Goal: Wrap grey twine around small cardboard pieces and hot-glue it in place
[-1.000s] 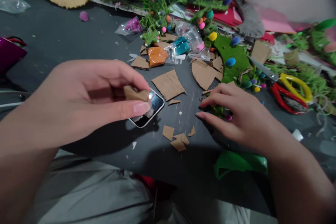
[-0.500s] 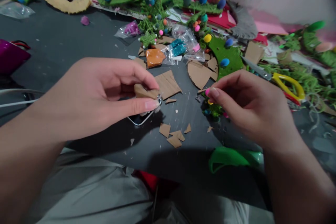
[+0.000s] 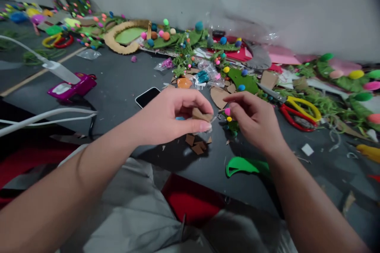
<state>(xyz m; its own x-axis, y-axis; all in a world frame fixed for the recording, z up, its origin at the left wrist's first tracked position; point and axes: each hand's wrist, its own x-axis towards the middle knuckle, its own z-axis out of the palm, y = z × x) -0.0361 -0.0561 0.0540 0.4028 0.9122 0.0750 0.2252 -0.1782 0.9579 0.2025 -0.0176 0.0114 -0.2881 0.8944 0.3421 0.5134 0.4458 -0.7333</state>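
Note:
My left hand [image 3: 172,116] is closed on a small folded brown cardboard piece [image 3: 202,115], pinched between thumb and fingers above the dark table. Greyish bits show at its thumb tip. Just to the right, my right hand [image 3: 257,122] has its thumb and fingertips pressed together; whatever thin thing is between them is too small to make out. A pink ball [image 3: 227,111] and a yellow ball [image 3: 229,119] show beside those fingertips. Cardboard scraps [image 3: 197,148] lie below my left hand, and a larger cardboard piece [image 3: 219,97] lies beyond the hands.
A phone [image 3: 147,97] lies behind my left wrist. Scissors with yellow and red handles [image 3: 299,112] are right of my right hand. A green plastic tool [image 3: 247,166] sits near the front edge. At left is a purple device [image 3: 71,87] with white cables. Green felt decorations [image 3: 166,41] line the wall.
The view has swung so that more of the table and wall shows. My hands are closer together, the left still holding the folded cardboard piece and the right still pinched.

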